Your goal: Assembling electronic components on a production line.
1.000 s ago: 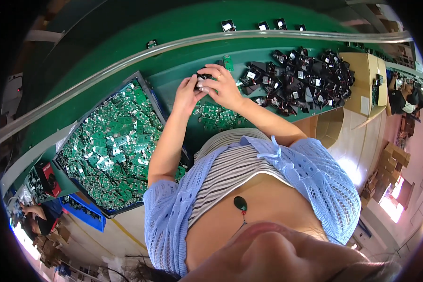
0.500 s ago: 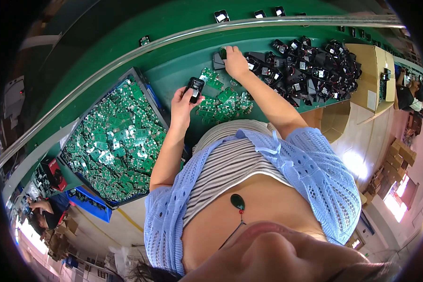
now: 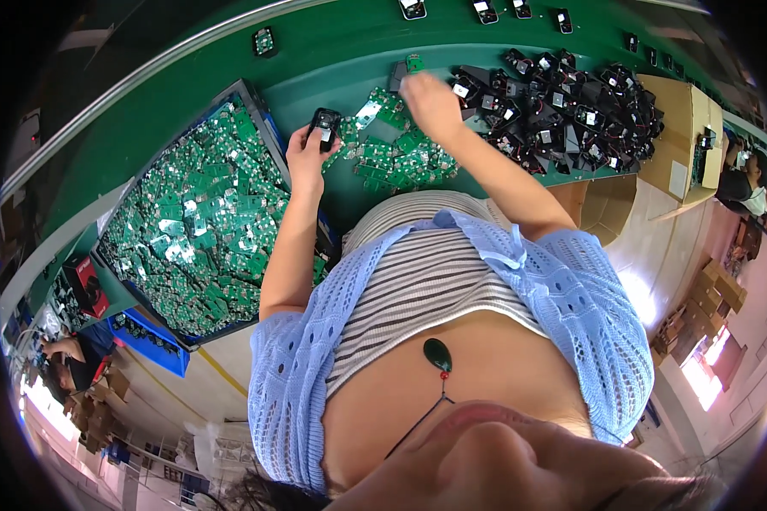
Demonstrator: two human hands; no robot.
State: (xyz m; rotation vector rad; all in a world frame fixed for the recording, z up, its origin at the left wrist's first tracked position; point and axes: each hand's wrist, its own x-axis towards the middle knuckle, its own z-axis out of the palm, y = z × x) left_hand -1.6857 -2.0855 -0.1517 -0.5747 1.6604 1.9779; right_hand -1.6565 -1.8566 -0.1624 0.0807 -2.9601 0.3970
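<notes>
At the green table (image 3: 349,81), head view, we are noting a black casing (image 3: 325,123) just left of the loose green boards (image 3: 405,162). The left hand (image 3: 305,153) is holding it, fingers closing narrowly round its lower end, and the inner side with its pale patch is facing the camera. The right hand (image 3: 433,106) is hovering or resting near a small green board (image 3: 414,63) and a dark grey flat piece (image 3: 398,75); its fingers are bending down out of sight, so we are not able to tell whether they are gripping anything.

For handling well, we are judging that the left fingers should be pinching the outer walls only, leaving the inside clear and level. On the right, we are favouring a light edge grip, single pieces, no pressing on components, no dragging across neighbouring boards.

Pose: the left forearm is standing almost upright in view, wrist looking fairly straight. The right forearm is slanting up and leftward, back of the hand showing. To its right, black housings (image 3: 562,111) are lying heaped; left, a tray (image 3: 268,128) is holding many more boards.
</notes>
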